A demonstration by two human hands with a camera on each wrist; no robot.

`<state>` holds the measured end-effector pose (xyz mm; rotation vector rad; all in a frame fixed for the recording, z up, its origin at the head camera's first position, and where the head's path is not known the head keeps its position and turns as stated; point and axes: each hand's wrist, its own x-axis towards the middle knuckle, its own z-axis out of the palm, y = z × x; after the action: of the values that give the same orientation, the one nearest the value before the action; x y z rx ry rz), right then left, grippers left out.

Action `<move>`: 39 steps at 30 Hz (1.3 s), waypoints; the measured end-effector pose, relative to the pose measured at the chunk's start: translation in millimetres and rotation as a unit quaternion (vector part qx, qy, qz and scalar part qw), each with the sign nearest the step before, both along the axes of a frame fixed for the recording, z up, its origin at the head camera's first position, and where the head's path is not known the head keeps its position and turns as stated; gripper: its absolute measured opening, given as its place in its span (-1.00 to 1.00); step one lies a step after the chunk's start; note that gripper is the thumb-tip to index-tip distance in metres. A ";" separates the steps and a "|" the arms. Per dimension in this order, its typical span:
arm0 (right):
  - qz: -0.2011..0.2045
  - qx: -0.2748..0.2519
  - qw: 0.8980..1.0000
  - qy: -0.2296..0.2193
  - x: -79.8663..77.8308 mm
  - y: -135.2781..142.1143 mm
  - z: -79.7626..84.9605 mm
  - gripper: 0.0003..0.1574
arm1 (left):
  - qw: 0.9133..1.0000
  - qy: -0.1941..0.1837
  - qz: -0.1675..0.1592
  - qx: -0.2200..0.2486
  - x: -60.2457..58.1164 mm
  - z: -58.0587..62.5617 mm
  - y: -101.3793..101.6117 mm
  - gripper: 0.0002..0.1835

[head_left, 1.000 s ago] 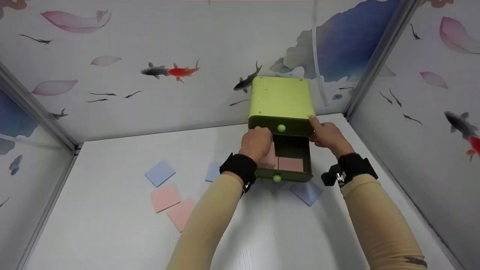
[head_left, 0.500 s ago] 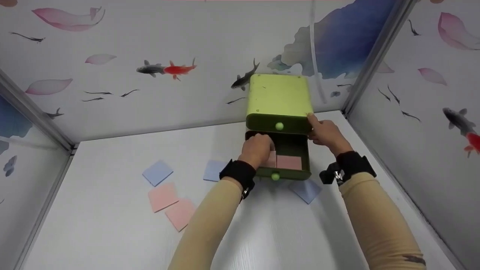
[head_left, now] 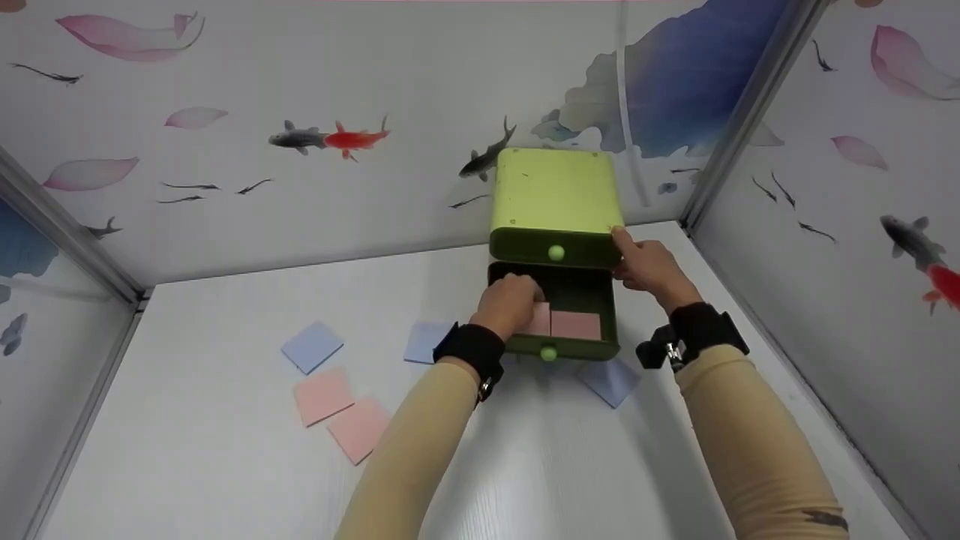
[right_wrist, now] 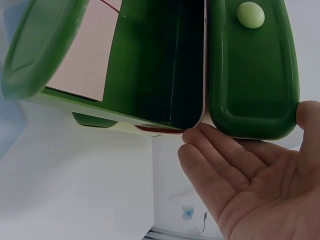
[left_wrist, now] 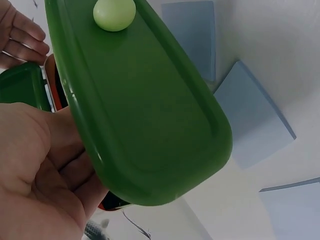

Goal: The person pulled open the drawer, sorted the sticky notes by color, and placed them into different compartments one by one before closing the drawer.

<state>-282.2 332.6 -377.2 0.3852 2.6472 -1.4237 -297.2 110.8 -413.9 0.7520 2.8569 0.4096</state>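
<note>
A small green two-drawer cabinet point(head_left: 555, 187) stands against the back wall, its lower drawer point(head_left: 589, 350) pulled out and its upper drawer point(right_wrist: 255, 75) pushed in. Two pink square tiles lie side by side toward the drawer's front: the right-hand tile point(head_left: 576, 325) and the left-hand tile point(head_left: 538, 321), partly covered by my left hand point(head_left: 510, 304). That hand reaches down into the drawer, fingers bent; I cannot tell whether they still hold the tile. My right hand point(head_left: 651, 266) grips the cabinet's right front corner, thumb at the upper drawer's edge, fingers along the side.
On the white table point(head_left: 225, 465) lie a blue tile point(head_left: 313, 347) and two touching pink tiles, one upper point(head_left: 322, 396) and one lower point(head_left: 358, 429), at the left. Another blue tile point(head_left: 424, 342) is beside my left wrist; one more blue tile point(head_left: 611, 382) lies before the drawer. Printed walls enclose the table.
My left hand has lowered into the drawer and moved slightly toward its front; the pink tile under it has gone from tilted to nearly flat. My right hand keeps its place on the cabinet.
</note>
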 end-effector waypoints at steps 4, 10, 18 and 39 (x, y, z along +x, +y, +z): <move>0.001 0.008 1.000 -0.002 -0.8 0.2 0.2 0.06 | 1.000 -0.013 0.000 0.013 1.6 1.4 -2.6 -0.69; 0.006 0.012 1.000 -0.010 -0.6 0.3 0.8 0.08 | 0.999 -0.030 -0.002 0.028 3.6 4.0 -6.1 -0.72; 0.017 0.001 1.000 -0.016 -0.7 -0.3 -1.1 0.13 | 0.999 -0.039 -0.001 0.030 3.9 11.1 -15.2 -0.71; 0.039 0.003 0.999 -0.019 -0.1 0.3 0.5 0.20 | 0.998 -0.033 0.017 0.046 -0.8 19.3 -68.3 -0.73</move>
<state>-282.3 332.9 -376.7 0.3034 2.6071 -1.3733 -298.0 42.5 -394.6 0.6923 2.8082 0.5637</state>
